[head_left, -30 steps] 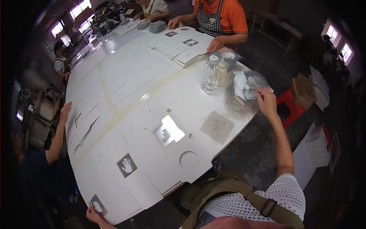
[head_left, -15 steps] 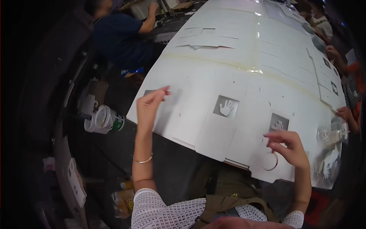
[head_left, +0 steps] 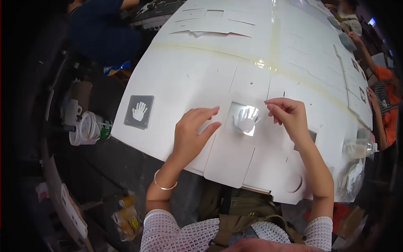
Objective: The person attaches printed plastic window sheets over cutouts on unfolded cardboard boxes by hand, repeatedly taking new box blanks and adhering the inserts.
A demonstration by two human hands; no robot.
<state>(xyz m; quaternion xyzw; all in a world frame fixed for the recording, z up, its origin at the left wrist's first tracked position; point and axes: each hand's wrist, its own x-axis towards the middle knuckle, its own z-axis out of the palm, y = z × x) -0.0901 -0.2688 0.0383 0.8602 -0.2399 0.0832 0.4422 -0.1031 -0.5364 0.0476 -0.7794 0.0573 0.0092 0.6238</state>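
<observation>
A white cardboard sheet (head_left: 225,159) lies on the table in front of me, its square window showing a shiny panel with a white handprint (head_left: 245,119). Left of that panel is my left hand (head_left: 194,131), thumb and fingers apart with nothing between them. My right hand (head_left: 290,119) hovers at the panel's right side, thumb and forefinger pinched together; whatever they grip, if anything, is too small to make out. Further left on the white surface lies a grey square plate (head_left: 140,111) with another white handprint. A dark square (head_left: 312,136) is partly hidden behind my right forearm.
White buckets (head_left: 90,127) stand off the table's left edge. A clear bottle (head_left: 360,148) and a bagged white hand shape (head_left: 354,176) lie at the right. Co-workers are at the far left (head_left: 105,31) and along the right side (head_left: 386,105). Yellowish tape (head_left: 201,52) crosses the white surface.
My left hand has come right from the grey plate, now uncovered, to the handprint panel. My right hand has moved up and left to the panel's other side. A bright glare now shows on it.
</observation>
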